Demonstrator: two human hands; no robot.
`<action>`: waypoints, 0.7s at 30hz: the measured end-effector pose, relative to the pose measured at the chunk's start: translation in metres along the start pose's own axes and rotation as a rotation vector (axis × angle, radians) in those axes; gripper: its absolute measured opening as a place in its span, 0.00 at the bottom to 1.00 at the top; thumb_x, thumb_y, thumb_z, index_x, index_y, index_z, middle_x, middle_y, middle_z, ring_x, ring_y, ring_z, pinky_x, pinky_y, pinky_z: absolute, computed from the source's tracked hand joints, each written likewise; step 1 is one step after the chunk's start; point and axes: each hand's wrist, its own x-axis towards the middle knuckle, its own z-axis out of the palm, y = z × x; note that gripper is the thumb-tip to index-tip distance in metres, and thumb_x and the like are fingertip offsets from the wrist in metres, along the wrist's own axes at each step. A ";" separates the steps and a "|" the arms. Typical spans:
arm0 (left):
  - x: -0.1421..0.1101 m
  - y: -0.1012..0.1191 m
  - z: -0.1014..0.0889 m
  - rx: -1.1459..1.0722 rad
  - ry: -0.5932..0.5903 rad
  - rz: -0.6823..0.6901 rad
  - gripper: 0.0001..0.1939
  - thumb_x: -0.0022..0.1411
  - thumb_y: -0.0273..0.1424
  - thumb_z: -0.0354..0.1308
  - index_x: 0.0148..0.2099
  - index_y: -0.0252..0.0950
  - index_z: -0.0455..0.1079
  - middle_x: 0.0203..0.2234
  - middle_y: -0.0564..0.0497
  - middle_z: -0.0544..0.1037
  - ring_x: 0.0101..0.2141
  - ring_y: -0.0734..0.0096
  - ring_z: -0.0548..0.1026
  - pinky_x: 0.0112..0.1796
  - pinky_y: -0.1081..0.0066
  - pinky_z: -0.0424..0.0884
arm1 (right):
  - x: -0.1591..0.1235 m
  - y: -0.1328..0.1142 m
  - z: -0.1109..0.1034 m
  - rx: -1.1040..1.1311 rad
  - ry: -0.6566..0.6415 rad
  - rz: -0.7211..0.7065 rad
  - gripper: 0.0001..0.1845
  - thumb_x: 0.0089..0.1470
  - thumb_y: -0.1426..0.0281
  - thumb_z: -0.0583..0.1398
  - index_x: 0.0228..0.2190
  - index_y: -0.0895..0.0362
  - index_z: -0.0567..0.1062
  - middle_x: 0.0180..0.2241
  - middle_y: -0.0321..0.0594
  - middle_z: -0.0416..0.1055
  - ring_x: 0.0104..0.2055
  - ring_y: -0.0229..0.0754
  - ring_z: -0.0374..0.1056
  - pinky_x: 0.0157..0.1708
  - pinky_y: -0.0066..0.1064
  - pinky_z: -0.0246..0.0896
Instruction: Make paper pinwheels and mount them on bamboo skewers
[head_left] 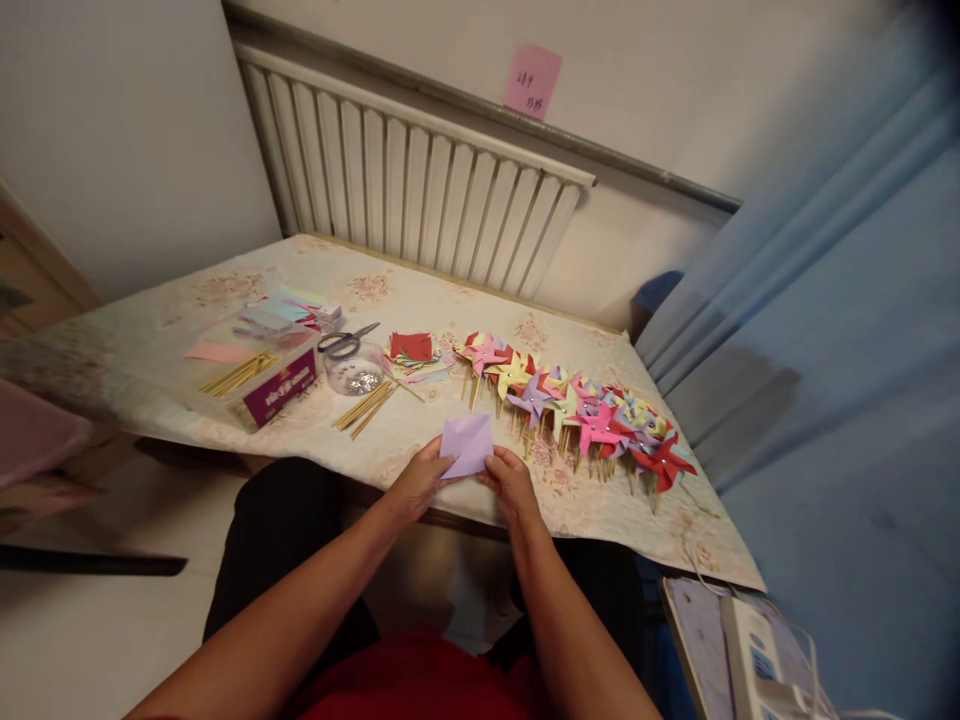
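A lilac square of paper lies at the near edge of the table, held from both sides. My left hand pinches its left edge with closed fingers. My right hand grips its lower right edge, fingers curled. Behind the paper a long row of coloured paper pinwheels on wooden sticks runs to the right. Loose wooden sticks lie just left of the paper.
A clear box with sticks and pink paper stands at the left, with scissors, a small bowl of shiny bits and a stack of cut coloured paper. A radiator is behind the table, a blue curtain at right.
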 end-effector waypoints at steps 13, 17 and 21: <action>0.007 0.000 -0.039 0.498 0.580 -0.140 0.31 0.59 0.28 0.53 0.65 0.30 0.53 0.44 0.37 0.77 0.40 0.62 0.79 0.44 0.61 0.74 | 0.041 0.015 0.019 -0.677 0.156 0.027 0.06 0.43 0.76 0.57 0.26 0.57 0.74 0.15 0.29 0.67 0.16 0.34 0.66 0.16 0.21 0.55; 0.005 -0.012 -0.040 1.300 0.493 0.368 0.23 0.62 0.26 0.46 0.59 0.29 0.64 0.54 0.35 0.71 0.56 0.55 0.68 0.58 0.54 0.61 | 0.038 0.014 0.020 -0.782 0.157 -0.027 0.07 0.45 0.75 0.57 0.28 0.57 0.75 0.17 0.31 0.69 0.17 0.34 0.66 0.18 0.22 0.56; 0.014 -0.039 -0.027 1.681 0.123 0.555 0.24 0.66 0.28 0.44 0.62 0.27 0.61 0.62 0.37 0.63 0.64 0.55 0.56 0.62 0.54 0.54 | 0.037 0.016 0.019 -0.847 0.162 -0.068 0.09 0.47 0.74 0.57 0.30 0.58 0.76 0.20 0.32 0.71 0.18 0.35 0.66 0.20 0.23 0.59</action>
